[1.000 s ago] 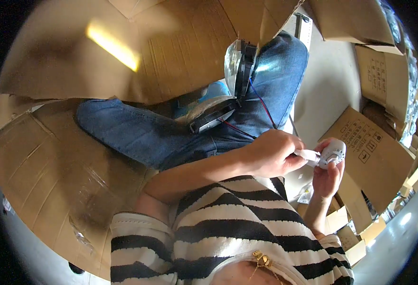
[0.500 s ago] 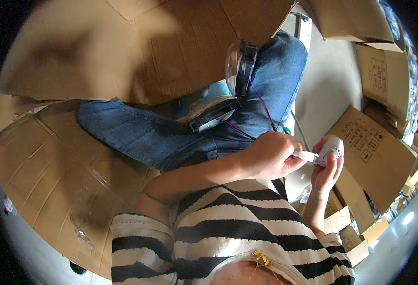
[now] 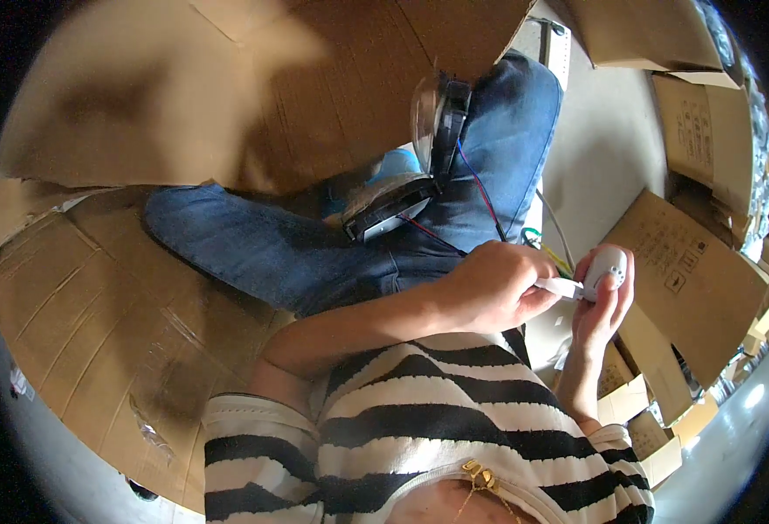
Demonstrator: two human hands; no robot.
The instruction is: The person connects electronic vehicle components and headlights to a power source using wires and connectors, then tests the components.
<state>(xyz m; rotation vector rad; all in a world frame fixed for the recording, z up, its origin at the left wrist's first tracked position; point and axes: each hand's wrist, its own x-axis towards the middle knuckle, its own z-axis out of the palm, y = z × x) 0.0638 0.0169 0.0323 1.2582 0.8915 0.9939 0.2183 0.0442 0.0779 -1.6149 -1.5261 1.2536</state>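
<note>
My left hand (image 3: 504,284) is closed, its thumb and fingers pinching a flat white strip-like piece (image 3: 561,286). The other end of that piece meets a small rounded white device (image 3: 610,267) with small dark dots on its face. My right hand (image 3: 604,307) wraps round this device, thumb across its front. Beyond my hands, over my jeans, are two black-rimmed units: an upright one with a clear dome (image 3: 451,131) and a lower tilted one (image 3: 390,210). Thin red, blue and dark wires (image 3: 482,188) run from them toward my left hand, which hides their ends.
A large cardboard sheet (image 3: 183,96) covers the far left, with more cardboard (image 3: 79,306) beside my leg. Open cartons (image 3: 677,271) stand along the right. Green and yellow wires (image 3: 552,249) and a grey cable (image 3: 559,229) lie just beyond my hands.
The white device has turned slightly in my right hand and sits a little higher. Green and yellow wires show more beyond my hands. Both hands keep their grip.
</note>
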